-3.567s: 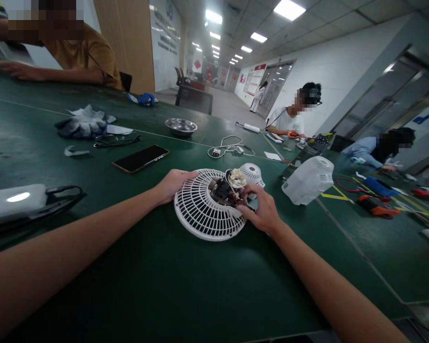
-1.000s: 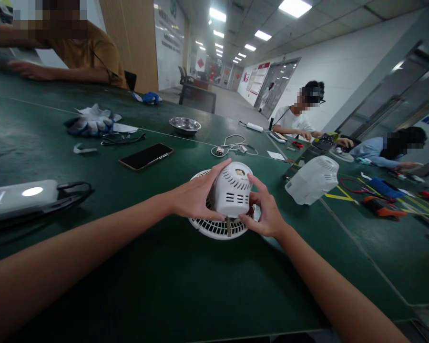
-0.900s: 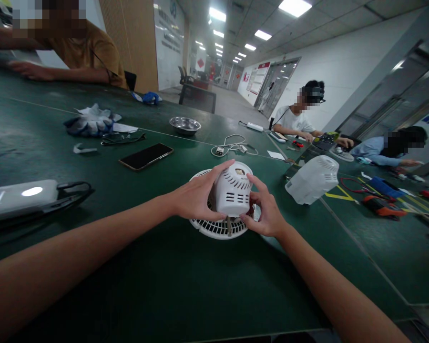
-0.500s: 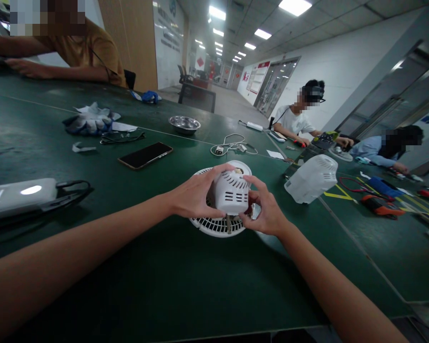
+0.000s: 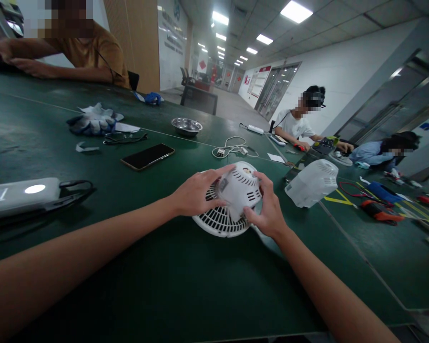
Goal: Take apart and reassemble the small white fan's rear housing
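Between my two hands is a white vented housing (image 5: 238,193), its slots facing up and to the right. My left hand (image 5: 200,193) grips its left side, thumb and fingers spread around it. On the right side my right hand (image 5: 270,207) holds it with the thumb in front and the fingers behind. A round white fan grille (image 5: 223,224) lies under the housing on the green table (image 5: 186,286). The fingertips of my right hand are partly hidden behind the housing.
A phone (image 5: 148,157), a metal bowl (image 5: 186,126), a white cable (image 5: 232,148) and gloves (image 5: 93,121) lie beyond my hands. To the right stands a white plastic cover (image 5: 311,185), near an orange tool (image 5: 381,210). A white device (image 5: 25,195) lies left. Three people sit around.
The white housing has turned, so its slotted face now points further right and a smooth side shows. Both hands have shifted with it, and the right hand sits slightly farther right.
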Tool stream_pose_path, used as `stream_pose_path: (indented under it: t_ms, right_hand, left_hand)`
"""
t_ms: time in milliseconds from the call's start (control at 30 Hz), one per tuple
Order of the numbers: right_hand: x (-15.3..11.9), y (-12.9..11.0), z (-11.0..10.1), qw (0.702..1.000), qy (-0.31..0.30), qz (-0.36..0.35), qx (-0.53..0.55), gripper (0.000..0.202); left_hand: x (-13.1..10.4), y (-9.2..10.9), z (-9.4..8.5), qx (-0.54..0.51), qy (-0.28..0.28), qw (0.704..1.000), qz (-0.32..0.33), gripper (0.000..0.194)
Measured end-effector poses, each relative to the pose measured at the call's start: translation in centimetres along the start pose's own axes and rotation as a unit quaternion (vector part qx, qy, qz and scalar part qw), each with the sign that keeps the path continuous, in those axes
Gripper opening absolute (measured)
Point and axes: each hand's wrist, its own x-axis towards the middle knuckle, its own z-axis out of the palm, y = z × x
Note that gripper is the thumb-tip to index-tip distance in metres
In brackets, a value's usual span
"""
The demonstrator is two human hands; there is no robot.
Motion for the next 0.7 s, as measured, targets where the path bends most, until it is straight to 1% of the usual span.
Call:
stream_pose_path:
  t_ms: [67, 100, 167, 200, 267, 300, 367, 400, 467, 500, 533, 567, 600, 633, 667, 700]
  right_hand:
    - [0.0, 1.0, -0.2, 0.999, 0.005, 0.026, 0.027, 0.078]
    - [0.0, 1.5, -0.3, 0.998, 0.0, 0.044, 0.04, 0.08]
    - [0.1, 2.2, -0.3, 0.996, -0.018, 0.077, 0.05, 0.093]
    - [0.0, 2.4, -0.2, 0.995, -0.025, 0.088, 0.049, 0.101]
    - [0.0, 2.4, -0.1, 0.993, -0.026, 0.102, 0.055, 0.113]
    - [0.0, 2.3, -0.1, 0.991, -0.022, 0.11, 0.067, 0.115]
    - [-0.1, 1.9, -0.1, 0.985, -0.011, 0.132, 0.107, 0.115]
    - [-0.1, 1.6, -0.2, 0.98, -0.003, 0.145, 0.134, 0.116]
    - [-0.1, 1.1, -0.2, 0.965, 0.028, 0.172, 0.197, 0.117]
    - [-0.1, 0.8, -0.2, 0.952, 0.053, 0.186, 0.236, 0.114]
    - [0.0, 0.6, -0.1, 0.935, 0.081, 0.203, 0.279, 0.107]
    - [0.0, 0.3, 0.1, 0.912, 0.104, 0.225, 0.326, 0.095]
    - [0.0, 0.1, 0.3, 0.885, 0.114, 0.25, 0.376, 0.08]
    - [0.0, -0.1, 0.6, 0.856, 0.108, 0.276, 0.424, 0.064]
    - [0.1, -0.3, 0.9, 0.827, 0.089, 0.298, 0.468, 0.052]
    - [0.0, -0.3, 1.1, 0.804, 0.064, 0.311, 0.503, 0.044]
  left_hand:
    - [-0.1, -0.6, 0.0, -0.01, 0.032, 0.999, -0.041, 0.08]
    - [-0.2, -1.0, 0.1, -0.011, 0.052, 0.996, -0.071, 0.074]
    - [-0.2, -1.8, 0.1, -0.016, 0.085, 0.986, -0.14, 0.062]
    - [-0.3, -2.2, 0.1, -0.025, 0.092, 0.98, -0.174, 0.059]
    - [-0.3, -3.2, 0.1, -0.069, 0.084, 0.968, -0.225, 0.057]
    - [-0.4, -3.7, 0.1, -0.097, 0.072, 0.965, -0.234, 0.056]
    - [-0.4, -4.5, 0.1, -0.166, 0.091, 0.952, -0.24, 0.057]
    - [-0.4, -4.9, 0.1, -0.222, 0.108, 0.939, -0.241, 0.058]
    - [-0.3, -5.2, 0.0, -0.337, 0.16, 0.897, -0.236, 0.061]
    - [-0.2, -5.3, 0.0, -0.383, 0.19, 0.875, -0.229, 0.062]
    - [0.0, -5.3, 0.0, -0.412, 0.22, 0.857, -0.219, 0.061]
    - [0.1, -5.2, 0.1, -0.427, 0.242, 0.846, -0.208, 0.06]
    - [0.2, -5.1, 0.2, -0.433, 0.247, 0.844, -0.198, 0.057]
    - [0.3, -4.9, 0.4, -0.44, 0.236, 0.845, -0.191, 0.052]
    - [0.4, -4.7, 0.5, -0.45, 0.214, 0.847, -0.188, 0.047]
    - [0.4, -4.4, 0.8, -0.467, 0.183, 0.844, -0.191, 0.042]
